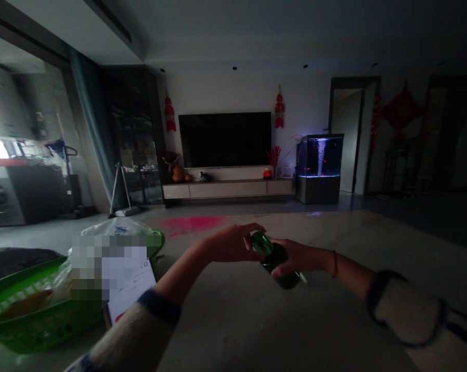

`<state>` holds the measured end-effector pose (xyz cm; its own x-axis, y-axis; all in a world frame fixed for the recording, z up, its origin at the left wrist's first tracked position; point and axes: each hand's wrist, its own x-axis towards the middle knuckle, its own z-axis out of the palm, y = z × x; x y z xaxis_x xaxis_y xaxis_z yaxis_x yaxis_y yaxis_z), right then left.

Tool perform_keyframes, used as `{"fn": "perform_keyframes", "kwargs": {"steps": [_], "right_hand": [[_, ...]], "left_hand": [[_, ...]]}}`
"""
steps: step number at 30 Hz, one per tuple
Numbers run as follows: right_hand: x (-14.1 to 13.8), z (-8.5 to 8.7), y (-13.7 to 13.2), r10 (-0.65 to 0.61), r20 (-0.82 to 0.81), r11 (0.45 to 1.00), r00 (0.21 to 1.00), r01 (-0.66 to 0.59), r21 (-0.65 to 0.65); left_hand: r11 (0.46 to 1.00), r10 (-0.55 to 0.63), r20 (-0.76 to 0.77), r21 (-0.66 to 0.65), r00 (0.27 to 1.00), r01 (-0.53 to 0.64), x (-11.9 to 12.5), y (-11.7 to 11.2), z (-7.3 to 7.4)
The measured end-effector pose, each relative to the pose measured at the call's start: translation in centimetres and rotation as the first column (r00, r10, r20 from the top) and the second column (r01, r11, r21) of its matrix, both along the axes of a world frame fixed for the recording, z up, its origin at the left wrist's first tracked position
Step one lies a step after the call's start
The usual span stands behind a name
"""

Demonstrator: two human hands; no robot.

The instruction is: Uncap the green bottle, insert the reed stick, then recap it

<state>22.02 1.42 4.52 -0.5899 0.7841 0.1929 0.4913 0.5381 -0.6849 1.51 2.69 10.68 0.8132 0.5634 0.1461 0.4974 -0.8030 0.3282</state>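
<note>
A dark green bottle [275,257] is held tilted in front of me, its top toward the left. My right hand [303,257] wraps round the bottle's body from the right. My left hand [231,244] is at the bottle's top end, thumb and fingers curled about the shiny green cap [261,242]. Whether the cap is loose or screwed on, I cannot tell. A short pale strip [303,278] shows at the bottle's lower end, beside my right hand; its kind is unclear.
A green plastic basket [43,323] with bags stands at the lower left, a white sheet with writing [127,281] leaning by it. Beyond the pale table are a television [224,139], a low cabinet [228,190] and a lit fish tank [321,157]. The room is dim.
</note>
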Motion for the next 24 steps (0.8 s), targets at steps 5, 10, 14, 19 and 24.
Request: {"fn": "perform_keyframes", "kwargs": {"steps": [5,10,14,19,24], "right_hand": [[-0.1,0.0,-0.1,-0.006,0.037,1.0,0.999,0.006,-0.011],[-0.1,0.0,-0.2,0.009,0.051,1.0,0.999,-0.007,-0.022],[-0.1,-0.2,-0.1,0.018,0.058,1.0,0.998,-0.016,-0.025],[-0.1,-0.5,0.0,-0.002,0.077,1.0,0.997,0.004,-0.017],[0.0,-0.7,-0.1,-0.009,0.073,0.999,0.997,0.011,-0.035]], "left_hand": [[1.0,-0.021,0.076,0.021,0.997,0.02,-0.6,0.0,0.7],[0.994,-0.105,0.05,0.005,0.993,0.105,-0.7,-0.2,1.6],[0.995,-0.1,0.043,-0.024,0.994,0.101,-0.7,-0.1,1.6],[1.0,-0.012,-0.017,0.002,1.0,0.012,-0.5,0.2,1.1],[0.993,0.105,-0.068,0.068,0.992,-0.1,0.0,-0.2,1.0]]}}
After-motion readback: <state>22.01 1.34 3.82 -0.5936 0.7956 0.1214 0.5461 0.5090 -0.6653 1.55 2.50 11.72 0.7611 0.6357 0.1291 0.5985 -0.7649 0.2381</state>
